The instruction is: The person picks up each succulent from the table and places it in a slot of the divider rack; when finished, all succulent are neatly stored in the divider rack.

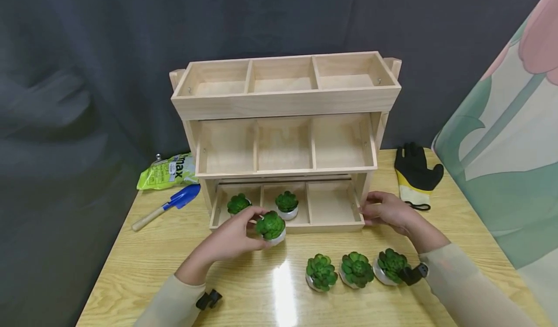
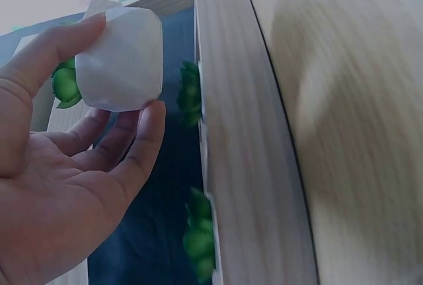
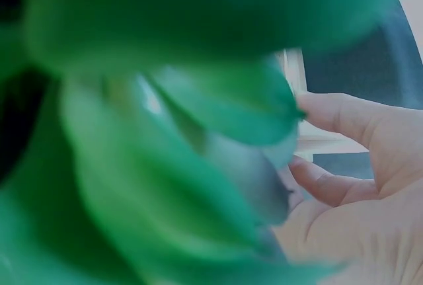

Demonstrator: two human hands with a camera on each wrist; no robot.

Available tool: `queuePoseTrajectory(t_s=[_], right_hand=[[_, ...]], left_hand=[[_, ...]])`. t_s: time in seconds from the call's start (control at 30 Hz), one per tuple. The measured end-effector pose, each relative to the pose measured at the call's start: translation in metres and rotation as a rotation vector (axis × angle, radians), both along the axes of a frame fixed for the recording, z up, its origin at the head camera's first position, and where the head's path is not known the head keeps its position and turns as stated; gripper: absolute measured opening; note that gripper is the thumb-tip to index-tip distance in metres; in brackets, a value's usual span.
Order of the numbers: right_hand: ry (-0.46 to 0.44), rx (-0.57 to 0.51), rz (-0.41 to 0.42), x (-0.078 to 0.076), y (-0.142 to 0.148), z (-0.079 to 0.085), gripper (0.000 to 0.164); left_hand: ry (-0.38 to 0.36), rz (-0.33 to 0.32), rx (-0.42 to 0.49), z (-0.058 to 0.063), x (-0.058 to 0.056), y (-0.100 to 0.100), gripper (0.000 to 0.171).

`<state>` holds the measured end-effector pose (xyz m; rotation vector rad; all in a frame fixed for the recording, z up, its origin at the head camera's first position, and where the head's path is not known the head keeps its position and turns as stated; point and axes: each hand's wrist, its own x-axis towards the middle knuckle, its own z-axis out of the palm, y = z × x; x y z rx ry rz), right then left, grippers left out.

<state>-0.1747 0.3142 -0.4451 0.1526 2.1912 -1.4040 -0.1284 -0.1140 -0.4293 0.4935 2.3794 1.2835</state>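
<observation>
My left hand (image 1: pixel 237 235) pinches a small potted succulent (image 1: pixel 270 226) by its white pot (image 2: pixel 122 60), thumb on one side and fingers on the other. It hovers just in front of the wooden planter shelf's bottom tray (image 1: pixel 324 228). Two more succulents sit in that tray: one in the left compartment (image 1: pixel 238 203), partly behind my hand, another in the middle (image 1: pixel 286 204). At the tray's right end, my right hand (image 1: pixel 388 211) grips the corner of the wooden shelf; close green leaves (image 3: pixel 165 166) cover much of the right wrist view.
Three potted succulents stand in a row on the table: left (image 1: pixel 321 272), middle (image 1: pixel 356 270), right (image 1: pixel 389 266). A blue trowel (image 1: pixel 185 196) and a green bag (image 1: pixel 167 173) lie left of the shelf. A black-and-yellow glove (image 1: pixel 416 172) lies right. Two upper trays (image 1: pixel 285 105) rise above.
</observation>
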Motion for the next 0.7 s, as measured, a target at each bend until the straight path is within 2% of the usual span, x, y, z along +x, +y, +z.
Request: queuePoseTrajectory(t_s=[0.37, 0.7], right_hand=[[0.014, 0.006, -0.001, 0.0, -0.001, 0.0, 0.069], [0.017, -0.01, 0.0, 0.001, -0.001, -0.001, 0.069]], left_hand=[[0.021, -0.049, 0.01, 0.008, -0.029, 0.047, 0.079], [0.057, -0.079, -0.033, 0.01, -0.051, 0.09, 0.08]])
